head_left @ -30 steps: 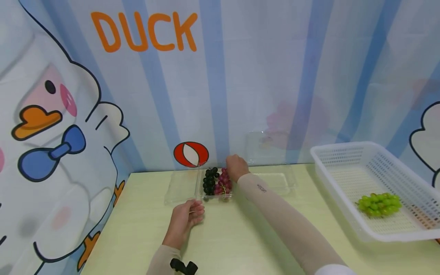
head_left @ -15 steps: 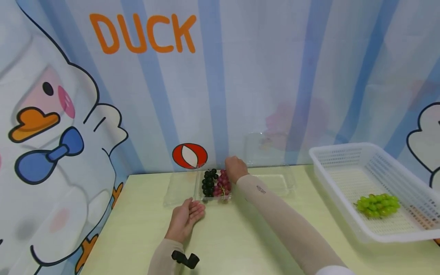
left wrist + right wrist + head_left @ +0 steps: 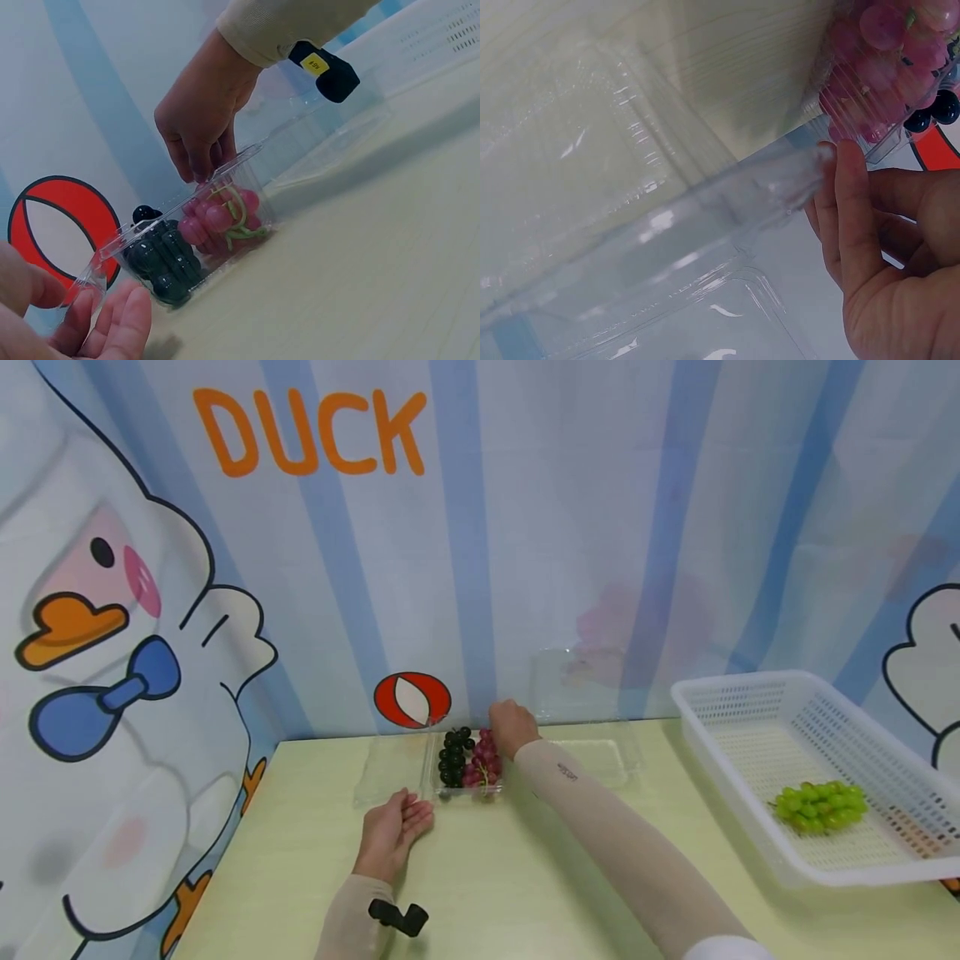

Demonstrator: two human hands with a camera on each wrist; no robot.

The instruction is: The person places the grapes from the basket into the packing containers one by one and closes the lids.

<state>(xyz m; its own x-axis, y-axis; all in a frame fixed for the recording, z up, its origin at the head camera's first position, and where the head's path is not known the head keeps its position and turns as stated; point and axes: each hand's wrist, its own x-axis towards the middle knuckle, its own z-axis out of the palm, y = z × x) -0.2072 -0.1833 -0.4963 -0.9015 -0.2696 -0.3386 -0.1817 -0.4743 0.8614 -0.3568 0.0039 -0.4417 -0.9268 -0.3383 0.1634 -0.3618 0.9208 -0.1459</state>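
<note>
A clear plastic clamshell box (image 3: 468,792) stands at the back of the table with its lid (image 3: 393,768) spread out to the left. Inside are a bunch of black grapes (image 3: 161,262) and, to its right, a bunch of red grapes (image 3: 221,217). My right hand (image 3: 513,727) reaches down at the back right corner, fingertips at the rim and the red grapes; I cannot tell whether it grips them. Palm turned up and fingers loosely extended, my left hand (image 3: 393,831) lies at the front left corner, its fingers close around the clear plastic edge.
A second clear box (image 3: 600,756) stands to the right, its lid (image 3: 577,685) raised against the backdrop. Farther right, a white perforated basket (image 3: 738,843) holds green grapes (image 3: 821,807). The printed duck backdrop (image 3: 555,527) rises along the table's back edge.
My left hand has opened its fingers a little and shifted slightly to the left. The right hand, the box and the grapes have hardly moved; the whole view drifts slightly.
</note>
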